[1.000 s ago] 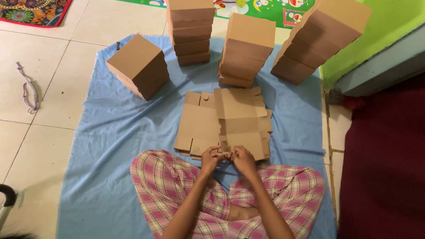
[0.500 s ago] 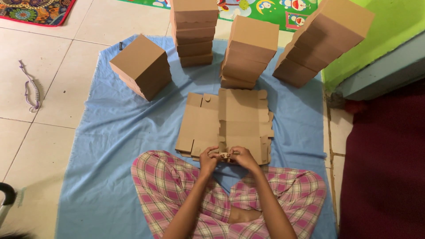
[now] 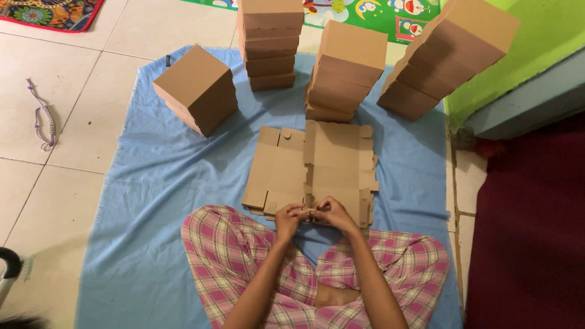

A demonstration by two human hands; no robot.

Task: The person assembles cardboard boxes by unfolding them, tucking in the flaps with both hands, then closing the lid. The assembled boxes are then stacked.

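Right now both hands meet at the near edge of the flat cardboard blank [image 3: 338, 164], which lies unfolded on the blue cloth [image 3: 152, 201] spread over the tiled floor [image 3: 73, 91]. Left hand [image 3: 287, 220] and right hand [image 3: 332, 213] touch each other, fingers curled in around something small between them at that edge; too small to tell what it is, maybe a tab of the blank. So both hands are clenched, but what they pinch I cannot tell for sure.

A second flat blank [image 3: 277, 167] lies just beside the first, partly under it. The person sits cross-legged just below the blanks, in pink plaid trousers [image 3: 225, 256].

Beyond the blanks: one folded box [image 3: 198, 88] stands alone, tilted on the cloth, and three stacks of folded boxes [image 3: 344, 70] rise behind. A purple cord [image 3: 42, 116] lies on the tiles, well apart from the cloth. A dark red mat [image 3: 530, 231] sits off the cloth's other side.

Handling guess: the blank looks light, thin and stiff along its panels, bending easily at the creases. Not slippery, but it can crease or tear at tabs. Best held at panel edges near a fold line, thumbs on the flap.
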